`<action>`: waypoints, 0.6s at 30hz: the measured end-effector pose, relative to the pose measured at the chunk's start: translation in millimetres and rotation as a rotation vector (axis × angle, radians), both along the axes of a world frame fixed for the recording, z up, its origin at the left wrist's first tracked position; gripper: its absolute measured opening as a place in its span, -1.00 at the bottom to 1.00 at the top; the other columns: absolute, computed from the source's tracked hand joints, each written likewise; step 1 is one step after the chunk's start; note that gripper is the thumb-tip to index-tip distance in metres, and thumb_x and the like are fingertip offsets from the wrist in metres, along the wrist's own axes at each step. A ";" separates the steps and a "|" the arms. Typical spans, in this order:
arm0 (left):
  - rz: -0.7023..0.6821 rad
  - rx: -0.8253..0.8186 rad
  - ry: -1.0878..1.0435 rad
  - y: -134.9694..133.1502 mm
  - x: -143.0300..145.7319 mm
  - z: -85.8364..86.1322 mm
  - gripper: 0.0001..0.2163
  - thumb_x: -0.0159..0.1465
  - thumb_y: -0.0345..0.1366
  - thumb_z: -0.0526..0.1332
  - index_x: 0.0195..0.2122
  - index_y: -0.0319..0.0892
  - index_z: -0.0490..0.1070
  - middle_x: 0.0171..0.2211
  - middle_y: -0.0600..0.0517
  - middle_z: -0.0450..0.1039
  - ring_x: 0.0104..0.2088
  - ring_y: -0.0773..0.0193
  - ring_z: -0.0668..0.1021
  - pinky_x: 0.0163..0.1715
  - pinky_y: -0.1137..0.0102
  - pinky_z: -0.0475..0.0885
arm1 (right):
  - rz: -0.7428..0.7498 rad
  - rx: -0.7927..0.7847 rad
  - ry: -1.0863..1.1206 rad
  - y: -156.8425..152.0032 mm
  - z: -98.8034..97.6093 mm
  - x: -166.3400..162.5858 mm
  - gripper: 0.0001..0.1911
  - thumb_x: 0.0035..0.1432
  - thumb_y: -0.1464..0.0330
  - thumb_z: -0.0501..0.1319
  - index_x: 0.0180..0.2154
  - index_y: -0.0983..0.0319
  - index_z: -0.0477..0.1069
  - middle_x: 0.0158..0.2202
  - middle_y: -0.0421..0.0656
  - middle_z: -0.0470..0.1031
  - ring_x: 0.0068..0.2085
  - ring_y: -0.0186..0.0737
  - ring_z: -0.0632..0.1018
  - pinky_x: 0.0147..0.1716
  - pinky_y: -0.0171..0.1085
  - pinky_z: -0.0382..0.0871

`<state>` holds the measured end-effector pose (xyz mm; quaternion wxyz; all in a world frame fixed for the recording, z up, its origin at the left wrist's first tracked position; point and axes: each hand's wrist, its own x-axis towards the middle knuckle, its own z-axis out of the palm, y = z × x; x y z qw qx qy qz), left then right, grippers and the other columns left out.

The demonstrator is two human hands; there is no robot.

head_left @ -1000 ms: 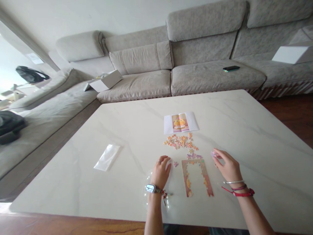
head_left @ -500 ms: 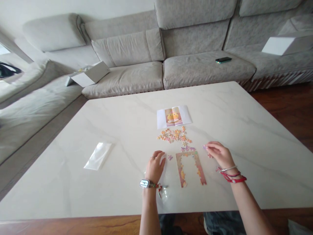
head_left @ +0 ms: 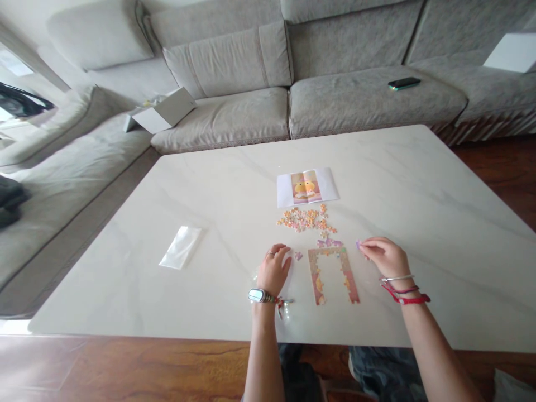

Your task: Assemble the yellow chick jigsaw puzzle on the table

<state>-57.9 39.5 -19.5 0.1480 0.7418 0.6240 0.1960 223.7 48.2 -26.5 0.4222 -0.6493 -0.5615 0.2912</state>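
My right hand (head_left: pixel 385 255) pinches a purple puzzle piece (head_left: pixel 358 244) above the table, right of the partly joined puzzle border (head_left: pixel 313 276). That border has a top and two sides, with its bottom side open. Just above it lie several purple pieces (head_left: pixel 329 243). My left hand (head_left: pixel 273 272) rests on the table left of the border, fingers curved and thumb apart, holding nothing. Close to its fingertips is a pinkish-purple piece (head_left: pixel 298 255). Farther back, a heap of loose puzzle pieces (head_left: pixel 307 218) lies below a creased reference picture (head_left: pixel 306 187).
Clear plastic (head_left: pixel 285 319) lies by my left wrist, and a flat transparent bag (head_left: pixel 181 247) is farther left on the marbled white table (head_left: pixel 230 195). Behind stands a grey sofa (head_left: pixel 335 106) with a phone (head_left: pixel 404 84) and an open white box (head_left: pixel 165 110).
The camera view has tilted down and shifted left, so the table sits higher in view. Both hands keep nearly the same pose, and the purple piece stays in my right fingers.
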 end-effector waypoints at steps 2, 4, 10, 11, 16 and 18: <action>-0.008 0.012 0.012 0.1 1.0 0.8 -0.80 0.14 -0.34 0.05 -0.20 -0.12 0.32 -0.16 0.00 0.30 -0.20 0.27 0.40 -0.17 0.32 0.36 | -0.030 0.038 -0.167 0.2 1.8 -0.6 -0.75 -0.13 0.19 0.18 -0.57 0.24 0.43 -0.49 -0.13 0.43 -0.51 -0.31 0.44 -0.45 -0.29 0.36; -0.008 0.040 0.028 0.4 2.7 2.0 -0.81 0.13 -0.34 0.06 -0.21 -0.12 0.33 -0.17 -0.01 0.30 -0.17 0.24 0.37 -0.15 0.30 0.34 | -0.053 0.078 -0.292 0.3 1.6 -1.7 -0.76 -0.09 0.20 0.16 -0.57 0.24 0.43 -0.49 -0.13 0.43 -0.49 -0.30 0.44 -0.43 -0.29 0.34; 0.026 0.109 0.084 0.2 10.7 2.3 -0.82 0.11 -0.30 0.10 -0.23 -0.08 0.35 -0.10 -0.01 0.24 -0.04 0.13 0.24 -0.09 0.18 0.27 | -0.039 0.167 -0.403 1.4 -10.2 -6.5 -0.82 -0.03 0.31 0.10 -0.50 0.25 0.42 -0.43 -0.11 0.42 -0.49 -0.31 0.42 -0.46 -0.30 0.34; 0.033 0.106 0.093 0.0 12.3 1.3 -0.82 0.11 -0.28 0.10 -0.23 -0.07 0.35 -0.08 -0.02 0.23 -0.02 0.11 0.22 -0.10 0.15 0.26 | -0.029 0.173 -0.419 1.8 -12.0 -6.9 -0.83 -0.03 0.33 0.10 -0.49 0.25 0.42 -0.44 -0.11 0.41 -0.48 -0.30 0.42 -0.45 -0.30 0.34; 0.068 0.050 0.117 -0.3 21.6 -4.7 -0.84 0.08 -0.28 0.15 -0.29 -0.06 0.37 -0.04 -0.03 0.19 0.04 0.01 0.13 -0.14 0.07 0.25 | 0.005 0.223 -0.509 3.5 -15.3 -7.4 -0.83 -0.02 0.38 0.07 -0.47 0.24 0.42 -0.44 -0.11 0.39 -0.40 -0.25 0.42 -0.36 -0.26 0.32; 0.083 0.024 0.112 -0.1 24.8 -5.2 -0.88 0.07 -0.30 0.15 -0.34 -0.06 0.38 -0.03 -0.03 0.19 0.05 0.00 0.12 -0.15 0.07 0.25 | 0.020 0.217 -0.515 3.7 -15.4 -7.3 -0.83 -0.01 0.39 0.06 -0.45 0.24 0.42 -0.42 -0.10 0.39 -0.39 -0.25 0.41 -0.35 -0.26 0.32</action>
